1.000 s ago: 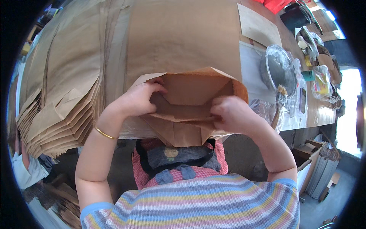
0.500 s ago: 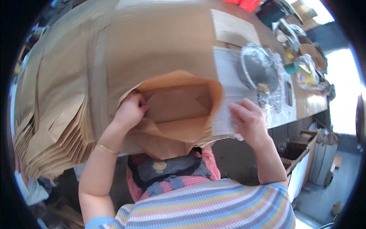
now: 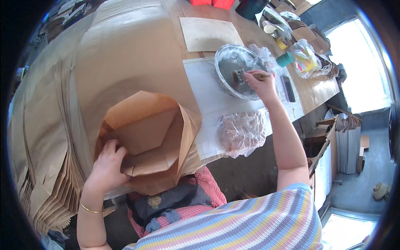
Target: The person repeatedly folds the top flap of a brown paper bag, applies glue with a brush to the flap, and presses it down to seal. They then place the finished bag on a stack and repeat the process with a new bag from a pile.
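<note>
A brown paper bag (image 3: 141,133) lies at the table's near edge, its wide mouth facing me. My left hand (image 3: 107,166) grips the near-left rim, fingers curled over the paper. Farther right, my right hand (image 3: 262,85) is closed round the wooden handle of a brush (image 3: 239,77). The bristles are down in a round basin (image 3: 220,75) of greyish paste, whose wall is smeared white. A clear plastic bag (image 3: 243,133) with something brownish in it sits between the paper bag and my right forearm.
Fanned stacks of brown paper bags (image 3: 52,183) cover the left side. A phone (image 3: 288,88) lies right of the basin. Behind are a pale board (image 3: 211,34), a green cup-like thing (image 3: 285,59) and a filled plastic bag (image 3: 305,58). An open box (image 3: 318,139) stands below at right.
My right hand has reached forward and taken hold of the brush, which is now in the basin. My left hand still grips the bag's rim. The whole view has shifted to the right.
</note>
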`<state>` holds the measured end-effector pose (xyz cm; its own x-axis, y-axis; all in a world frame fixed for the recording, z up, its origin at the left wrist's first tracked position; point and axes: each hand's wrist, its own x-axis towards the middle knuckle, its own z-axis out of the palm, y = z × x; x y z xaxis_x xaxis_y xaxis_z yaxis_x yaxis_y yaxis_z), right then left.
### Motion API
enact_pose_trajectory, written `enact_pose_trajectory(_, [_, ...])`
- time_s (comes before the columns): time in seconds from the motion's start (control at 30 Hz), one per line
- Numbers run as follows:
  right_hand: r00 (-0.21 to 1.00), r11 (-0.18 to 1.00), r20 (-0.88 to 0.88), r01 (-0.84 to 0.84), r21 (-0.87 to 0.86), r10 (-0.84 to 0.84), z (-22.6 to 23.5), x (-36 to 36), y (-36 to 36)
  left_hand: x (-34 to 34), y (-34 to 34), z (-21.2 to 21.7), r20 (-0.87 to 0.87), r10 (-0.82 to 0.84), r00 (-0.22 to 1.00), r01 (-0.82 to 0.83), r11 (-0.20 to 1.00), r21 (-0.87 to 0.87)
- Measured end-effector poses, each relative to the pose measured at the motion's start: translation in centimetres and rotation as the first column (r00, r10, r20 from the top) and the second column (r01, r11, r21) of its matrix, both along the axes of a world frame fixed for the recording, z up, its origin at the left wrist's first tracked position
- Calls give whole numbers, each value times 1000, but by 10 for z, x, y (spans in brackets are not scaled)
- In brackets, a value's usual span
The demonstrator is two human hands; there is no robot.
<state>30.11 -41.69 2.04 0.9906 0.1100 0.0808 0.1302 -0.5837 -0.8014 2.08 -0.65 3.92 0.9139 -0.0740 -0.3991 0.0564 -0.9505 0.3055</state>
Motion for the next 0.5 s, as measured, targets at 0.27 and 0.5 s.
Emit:
enact_pose_trajectory(0.27, [998, 983, -49, -28, 184, 38, 43, -17, -1, -18, -4, 7, 112, 32, 993, -45, 993, 109])
enact_pose_trajectory(0.5, [889, 938, -308, -343, 47, 340, 52, -4, -38, -7, -17, 10, 204, 215, 955, -219, 976, -4])
